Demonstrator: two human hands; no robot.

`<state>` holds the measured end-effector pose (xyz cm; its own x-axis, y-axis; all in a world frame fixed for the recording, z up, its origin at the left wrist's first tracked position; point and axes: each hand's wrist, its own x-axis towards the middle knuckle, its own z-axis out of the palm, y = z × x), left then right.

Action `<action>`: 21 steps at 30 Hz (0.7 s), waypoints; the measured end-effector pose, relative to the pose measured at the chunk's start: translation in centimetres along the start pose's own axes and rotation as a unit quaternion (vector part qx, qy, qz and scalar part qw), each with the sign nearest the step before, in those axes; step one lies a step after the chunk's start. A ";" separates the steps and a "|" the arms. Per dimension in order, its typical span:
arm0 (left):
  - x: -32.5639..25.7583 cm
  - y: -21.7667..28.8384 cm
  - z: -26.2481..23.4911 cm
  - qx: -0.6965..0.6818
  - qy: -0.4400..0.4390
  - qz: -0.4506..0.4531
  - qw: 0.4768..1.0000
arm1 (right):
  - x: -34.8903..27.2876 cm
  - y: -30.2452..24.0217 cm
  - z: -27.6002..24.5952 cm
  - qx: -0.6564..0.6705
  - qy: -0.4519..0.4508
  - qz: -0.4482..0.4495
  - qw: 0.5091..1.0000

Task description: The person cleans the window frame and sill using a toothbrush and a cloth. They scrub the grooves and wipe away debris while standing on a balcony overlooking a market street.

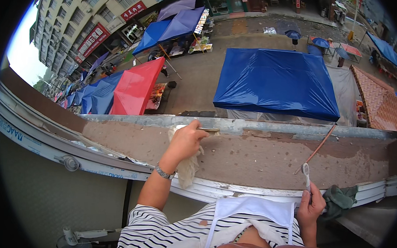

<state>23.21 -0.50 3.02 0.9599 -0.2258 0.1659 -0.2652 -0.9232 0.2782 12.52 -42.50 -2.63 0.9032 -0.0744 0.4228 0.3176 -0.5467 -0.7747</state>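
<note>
My left hand (187,141) reaches out over the outer window ledge (246,156) and is closed on a pale, crumpled cloth (187,171) that hangs below the fingers. Something thin lies by its fingertips at the ledge's far edge; I cannot tell whether it is held. Closer in, at the right, my right hand (311,204) grips a slim white handle with a small oval head, which looks like a small brush (306,174). Just beyond that head, a thin reddish-brown stick (317,147) slants across the ledge. A dark green cloth (340,199) is bunched beside my right hand.
White window track (244,190) runs along the near side of the ledge, with a round knob (71,163) on the frame at left. Past the ledge it drops to a street with blue (276,83) and red (137,86) canopies. A white fan (74,239) stands indoors, lower left.
</note>
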 end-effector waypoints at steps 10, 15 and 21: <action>0.4 -0.2 0.0 -0.002 0.004 0.001 1.000 | -0.1 0.0 -0.1 0.000 -0.001 0.003 1.000; 0.7 0.0 -0.1 0.000 -0.005 -0.001 1.000 | -0.1 0.0 -0.1 -0.003 -0.002 0.006 1.000; 1.1 -0.1 -0.4 -0.006 -0.010 -0.014 1.000 | 0.0 0.0 -0.2 -0.003 -0.002 0.012 1.000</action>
<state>24.27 -0.55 3.59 0.9685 -0.2066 0.1391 -0.2395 -0.9256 0.2932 12.45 -42.65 -2.61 0.9118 -0.0844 0.4018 0.2938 -0.5495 -0.7821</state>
